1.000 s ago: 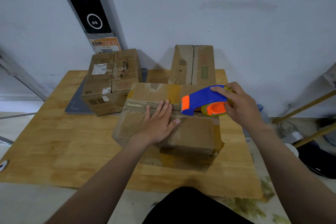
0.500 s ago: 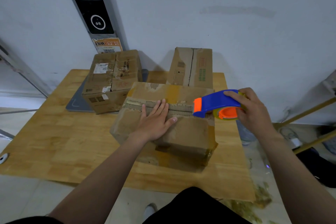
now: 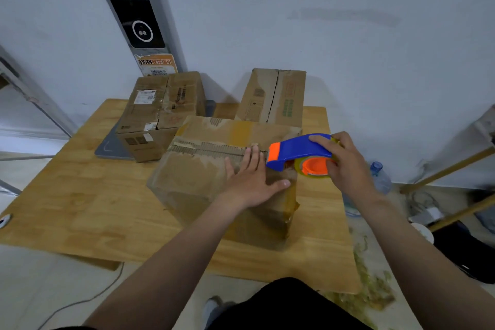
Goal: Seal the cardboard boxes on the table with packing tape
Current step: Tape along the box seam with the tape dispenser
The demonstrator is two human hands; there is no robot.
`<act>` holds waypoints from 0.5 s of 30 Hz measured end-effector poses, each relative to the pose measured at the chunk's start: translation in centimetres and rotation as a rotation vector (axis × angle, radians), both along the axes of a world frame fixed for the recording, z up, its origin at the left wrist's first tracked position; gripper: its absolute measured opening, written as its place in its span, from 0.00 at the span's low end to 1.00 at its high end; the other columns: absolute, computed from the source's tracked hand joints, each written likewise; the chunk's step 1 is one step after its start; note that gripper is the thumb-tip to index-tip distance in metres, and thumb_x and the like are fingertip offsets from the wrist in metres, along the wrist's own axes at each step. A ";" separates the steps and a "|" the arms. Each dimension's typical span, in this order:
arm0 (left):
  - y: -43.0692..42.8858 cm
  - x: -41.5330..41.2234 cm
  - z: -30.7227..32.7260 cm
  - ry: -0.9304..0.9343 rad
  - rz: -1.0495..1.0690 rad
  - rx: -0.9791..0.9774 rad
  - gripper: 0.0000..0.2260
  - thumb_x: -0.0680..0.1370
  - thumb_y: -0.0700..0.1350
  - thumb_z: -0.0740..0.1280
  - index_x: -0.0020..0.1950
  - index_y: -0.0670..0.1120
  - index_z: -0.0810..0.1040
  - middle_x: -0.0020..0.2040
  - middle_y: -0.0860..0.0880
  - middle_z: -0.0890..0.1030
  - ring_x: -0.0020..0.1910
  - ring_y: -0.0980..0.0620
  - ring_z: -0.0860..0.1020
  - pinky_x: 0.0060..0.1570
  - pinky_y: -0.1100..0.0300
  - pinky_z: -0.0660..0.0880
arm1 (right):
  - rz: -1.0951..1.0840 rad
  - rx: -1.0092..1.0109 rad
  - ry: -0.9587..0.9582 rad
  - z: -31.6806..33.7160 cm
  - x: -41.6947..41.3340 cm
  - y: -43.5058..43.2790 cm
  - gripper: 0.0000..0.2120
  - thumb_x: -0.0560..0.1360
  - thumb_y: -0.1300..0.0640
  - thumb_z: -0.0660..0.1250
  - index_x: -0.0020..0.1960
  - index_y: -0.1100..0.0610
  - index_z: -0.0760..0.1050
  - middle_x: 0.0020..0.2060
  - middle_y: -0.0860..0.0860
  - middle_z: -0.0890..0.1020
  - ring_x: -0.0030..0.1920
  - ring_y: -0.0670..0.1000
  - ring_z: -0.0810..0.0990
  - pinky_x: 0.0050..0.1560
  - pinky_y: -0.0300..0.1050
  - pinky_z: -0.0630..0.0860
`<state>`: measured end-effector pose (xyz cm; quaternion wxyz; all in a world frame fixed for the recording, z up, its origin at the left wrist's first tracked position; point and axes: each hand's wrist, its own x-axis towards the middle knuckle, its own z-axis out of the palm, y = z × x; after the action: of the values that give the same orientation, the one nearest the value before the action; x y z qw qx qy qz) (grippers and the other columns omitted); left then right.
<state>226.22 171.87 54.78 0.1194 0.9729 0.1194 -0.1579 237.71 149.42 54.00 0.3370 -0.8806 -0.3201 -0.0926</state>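
- The near box (image 3: pixel 203 185) sat at the middle of the desk (image 3: pixel 80 209), with its top seam running from 9 o'clock to 3 o'clock.
- The left hand (image 3: pixel 251 182) lay flat on the box top. Its fingers were straight and pressed the flaps down at the 3 o'clock end of the seam.
- The right hand (image 3: pixel 345 166) was curled round the tape dispenser (image 3: pixel 300 150), gripping its blue body and the roll. The orange nose met the seam just beside the left fingertips.
- The 11 o'clock box (image 3: pixel 160 110) and the 1 o'clock box (image 3: pixel 276 99) stood at the back of the desk. The latter showed a dark gap along its centre.
- Step in hand, by judgement: taping the near box's seam, from its 3 o'clock end. The torn strip toward 9 o'clock looked bare, though clear tape would be hard to see.
- Next move, by judgement: the flaps must be kept closed and the nose pressed down and drawn in line with the seam. The left hand must stay out of its path.
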 end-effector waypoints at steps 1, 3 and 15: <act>-0.9 0.2 -0.2 0.000 0.035 0.006 0.55 0.71 0.82 0.47 0.83 0.45 0.35 0.81 0.48 0.30 0.80 0.50 0.29 0.74 0.30 0.34 | 0.016 0.001 -0.002 0.1 0.1 0.0 0.33 0.74 0.70 0.65 0.72 0.44 0.72 0.61 0.50 0.68 0.55 0.52 0.74 0.47 0.46 0.75; -2.3 0.4 -0.4 0.003 0.110 0.022 0.61 0.66 0.85 0.49 0.82 0.43 0.33 0.81 0.45 0.29 0.79 0.48 0.28 0.73 0.30 0.33 | 0.028 -0.001 -0.002 0.2 0.2 -0.1 0.33 0.74 0.70 0.65 0.72 0.43 0.72 0.61 0.50 0.68 0.54 0.54 0.75 0.46 0.49 0.77; -3.9 0.2 -0.8 -0.061 0.230 0.078 0.59 0.68 0.82 0.52 0.82 0.44 0.34 0.82 0.46 0.32 0.81 0.48 0.32 0.73 0.28 0.35 | 0.039 -0.041 -0.006 0.2 0.4 -0.7 0.35 0.74 0.67 0.65 0.74 0.40 0.67 0.63 0.49 0.67 0.53 0.54 0.75 0.41 0.52 0.79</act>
<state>226.37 167.97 53.93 0.1023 0.9611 0.2326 -0.1086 238.14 148.72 54.22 0.3197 -0.8806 -0.3401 -0.0821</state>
